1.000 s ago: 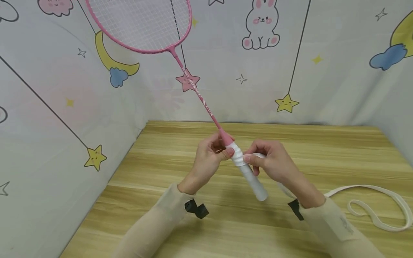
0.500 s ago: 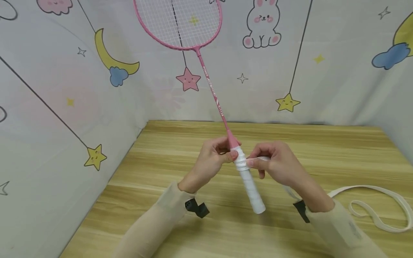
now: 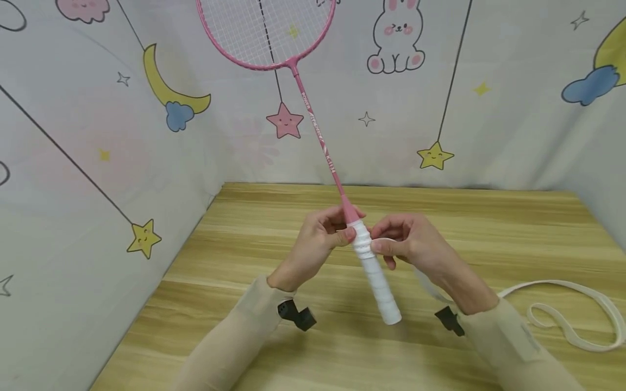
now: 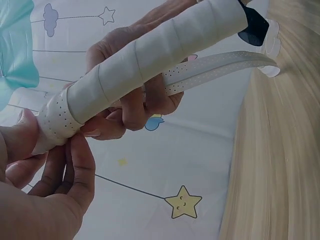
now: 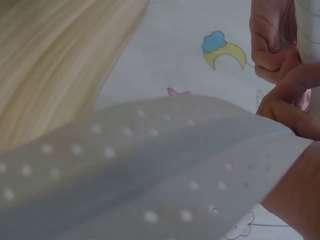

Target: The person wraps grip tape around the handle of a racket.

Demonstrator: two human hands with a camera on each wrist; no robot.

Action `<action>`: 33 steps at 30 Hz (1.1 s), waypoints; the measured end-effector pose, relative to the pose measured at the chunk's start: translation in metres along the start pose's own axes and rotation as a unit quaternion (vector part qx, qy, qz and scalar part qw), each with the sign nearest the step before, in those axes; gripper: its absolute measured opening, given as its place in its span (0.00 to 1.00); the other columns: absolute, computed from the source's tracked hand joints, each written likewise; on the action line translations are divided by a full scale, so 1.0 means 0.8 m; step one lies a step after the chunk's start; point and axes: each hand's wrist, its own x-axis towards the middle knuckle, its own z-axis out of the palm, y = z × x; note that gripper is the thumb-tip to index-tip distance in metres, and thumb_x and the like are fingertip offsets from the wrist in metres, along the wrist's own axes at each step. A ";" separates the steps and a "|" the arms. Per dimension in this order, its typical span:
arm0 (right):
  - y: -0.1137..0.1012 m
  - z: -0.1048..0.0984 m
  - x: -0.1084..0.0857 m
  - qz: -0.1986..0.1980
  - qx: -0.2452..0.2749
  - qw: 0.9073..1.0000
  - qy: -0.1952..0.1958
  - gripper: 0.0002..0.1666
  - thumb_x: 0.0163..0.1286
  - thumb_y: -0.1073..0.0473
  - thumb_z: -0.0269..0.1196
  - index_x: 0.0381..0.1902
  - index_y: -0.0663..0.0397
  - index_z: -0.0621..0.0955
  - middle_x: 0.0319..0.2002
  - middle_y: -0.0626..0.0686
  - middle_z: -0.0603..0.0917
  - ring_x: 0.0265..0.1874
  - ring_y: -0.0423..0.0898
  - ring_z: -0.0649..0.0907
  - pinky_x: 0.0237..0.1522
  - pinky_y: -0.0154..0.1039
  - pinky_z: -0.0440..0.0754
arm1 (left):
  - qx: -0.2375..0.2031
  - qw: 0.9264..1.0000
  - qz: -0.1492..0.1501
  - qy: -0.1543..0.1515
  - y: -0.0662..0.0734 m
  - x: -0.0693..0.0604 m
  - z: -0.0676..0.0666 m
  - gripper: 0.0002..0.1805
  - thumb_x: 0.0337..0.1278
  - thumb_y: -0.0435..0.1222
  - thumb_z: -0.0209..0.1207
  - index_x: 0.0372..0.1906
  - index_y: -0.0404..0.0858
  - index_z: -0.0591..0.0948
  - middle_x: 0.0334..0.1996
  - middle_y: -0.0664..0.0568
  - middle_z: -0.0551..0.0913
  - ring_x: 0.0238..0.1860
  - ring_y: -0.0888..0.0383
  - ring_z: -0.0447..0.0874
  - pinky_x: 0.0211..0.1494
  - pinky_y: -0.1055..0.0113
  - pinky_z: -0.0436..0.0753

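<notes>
A pink badminton racket (image 3: 315,127) is held up at a tilt, its head at the upper left and its white handle (image 3: 381,288) pointing down toward me. My left hand (image 3: 313,244) grips the top of the handle, just below the pink cone, with the thumb on the wrapped part. White perforated grip tape (image 4: 57,117) is wound round that upper part. My right hand (image 3: 415,244) pinches the tape's running strip (image 5: 150,165) close beside the handle. In the left wrist view, the strip trails away from the right fingers (image 4: 132,107). The lower handle shows smooth, spiral-lined white covering.
The loose tape (image 3: 582,288) curls across the wooden table (image 3: 254,228) at the right. A white cloth (image 3: 342,152) printed with stars and a rabbit hangs behind and at the sides. Black wrist cameras (image 3: 298,315) sit on both wrists.
The racket has turned from a stronger left lean to a steeper one, its head moving right. My right hand first drew slightly away with the tape, then came back close to the handle.
</notes>
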 end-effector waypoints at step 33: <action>0.012 0.023 0.005 -0.045 -0.053 0.994 0.083 0.16 0.77 0.66 0.68 0.58 0.70 0.88 0.27 0.46 0.85 0.17 0.40 0.71 0.20 0.34 0.71 | 0.129 0.984 0.017 0.126 -0.003 0.000 0.025 0.21 0.68 0.30 0.72 0.61 0.30 0.81 0.48 0.38 0.87 0.45 0.63 0.83 0.50 0.73 0.84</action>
